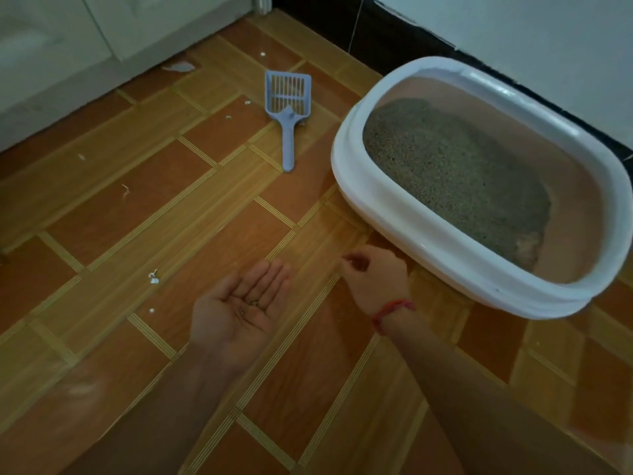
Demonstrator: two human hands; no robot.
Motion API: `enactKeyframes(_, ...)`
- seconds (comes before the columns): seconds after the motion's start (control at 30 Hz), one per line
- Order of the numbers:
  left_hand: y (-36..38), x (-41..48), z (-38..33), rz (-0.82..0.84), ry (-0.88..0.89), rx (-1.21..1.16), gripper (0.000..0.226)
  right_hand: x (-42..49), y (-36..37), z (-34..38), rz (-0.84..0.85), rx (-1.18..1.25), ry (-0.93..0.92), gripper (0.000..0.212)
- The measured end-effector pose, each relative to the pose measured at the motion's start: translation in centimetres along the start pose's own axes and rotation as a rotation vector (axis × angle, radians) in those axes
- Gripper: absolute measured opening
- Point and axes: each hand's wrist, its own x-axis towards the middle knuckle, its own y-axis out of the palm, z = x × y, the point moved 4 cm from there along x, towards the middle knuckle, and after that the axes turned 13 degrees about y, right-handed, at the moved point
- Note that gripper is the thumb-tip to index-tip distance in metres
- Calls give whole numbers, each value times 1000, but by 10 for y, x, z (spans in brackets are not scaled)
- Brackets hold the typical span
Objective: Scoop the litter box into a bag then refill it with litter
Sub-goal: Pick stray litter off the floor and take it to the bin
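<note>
Your white-rimmed oval plastic litter box [376, 200], pinkish inside, sits on the floor at the right. Its far long side lies close along the dark skirting [411, 32] under the white wall, and its near rim faces you. The grey-brown litter [455, 169] covers most of its bottom, with bare pink showing at the near right end. The slotted pale blue plastic scoop [287, 108] lies flat on the floor left of the box and apart from it, handle towards you. Your left hand [239, 310] is held palm up and flat, fingers straight and together, with a few dark litter grains [251, 303] resting on the palm. Your right hand [376, 275], with a red cord bracelet [394, 310] at the wrist, hangs just before the box's near rim, knuckles up, fingers curled and tips drawn together. Whether a grain sits between them is too small to tell. The orange and tan wood-patterned tile floor [137, 217] stretches wide to your left, dotted with small white scraps [153, 277], as far as the white cabinet fronts [68, 46].
</note>
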Motion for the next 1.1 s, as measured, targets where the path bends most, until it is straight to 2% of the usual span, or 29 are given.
enactKeyframes(0.13,-1,-1,0,-18,-18,2,52,25,-3,-19,-28,5,100,15)
enactKeyframes(0.5,-8,3,-1,-53,-25,6,53,35,16,-11,-52,24,45,9)
enactKeyframes(0.8,-7,5,1,-61,-16,1,53,39,19,6,16,-191,13,17)
enactKeyframes(0.93,-7,4,0,-54,-10,7,55,11,15,24,93,-71,-18,14)
enactKeyframes(1.1,-9,-2,8,-28,-38,38,56,-35,7,58,206,81,-153,16)
